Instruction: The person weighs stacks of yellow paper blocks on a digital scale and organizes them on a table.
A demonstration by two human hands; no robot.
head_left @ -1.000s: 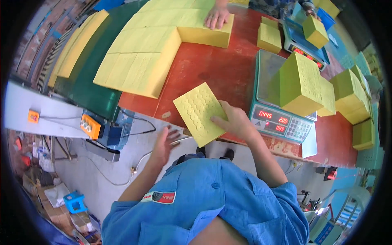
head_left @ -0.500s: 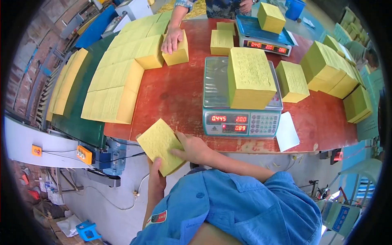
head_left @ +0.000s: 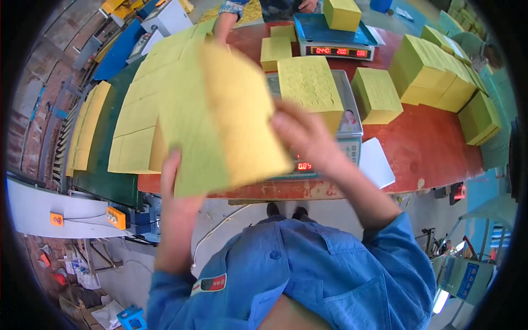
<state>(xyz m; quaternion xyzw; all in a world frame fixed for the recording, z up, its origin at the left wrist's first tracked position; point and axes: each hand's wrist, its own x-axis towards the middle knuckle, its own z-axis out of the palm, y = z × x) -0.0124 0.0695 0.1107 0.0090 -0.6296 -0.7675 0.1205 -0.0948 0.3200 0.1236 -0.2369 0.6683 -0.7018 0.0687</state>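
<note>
A thick stack of yellow paper (head_left: 220, 121), blurred by motion, is lifted in front of me above the table's near edge, one side face turned to the right. My left hand (head_left: 175, 179) grips it at the lower left corner. On its right edge is my right hand (head_left: 305, 135), fingers curled against the side and partly smeared. Behind it stands a digital scale (head_left: 352, 151), half covered by my right hand and the stack. Another yellow paper stack (head_left: 309, 82), embossed on top, rests on that scale.
Rows of yellow stacks (head_left: 132, 129) line the left of the red table (head_left: 423, 154). Across it, a person's arm (head_left: 224, 26) reaches in near a second scale (head_left: 338, 50) bearing a stack (head_left: 342, 15). More stacks (head_left: 429, 71) stand right, near a white sheet (head_left: 377, 165).
Both my hands have raised the yellow paper stack from low by the table edge, up and closer to me, and tilted it. The other person's hand is now mostly hidden behind it.
</note>
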